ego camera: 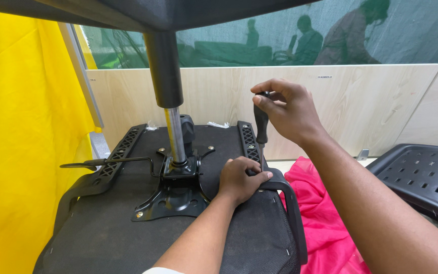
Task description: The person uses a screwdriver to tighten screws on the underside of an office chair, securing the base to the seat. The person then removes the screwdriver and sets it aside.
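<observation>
Your right hand [292,112] grips one screwdriver [261,124] upright at one o'clock. Your left hand [239,178] presses, fingers curled, on one overturned chair seat [128,233].

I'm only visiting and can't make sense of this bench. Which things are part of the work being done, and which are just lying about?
In use:
- screwdriver, gripped upright by the right hand
- armrest bracket, steadied by the left hand
- upturned chair seat
- metal seat plate with gas-lift column

Lying about:
- pink cloth
- black perforated panel
- yellow curtain
</observation>
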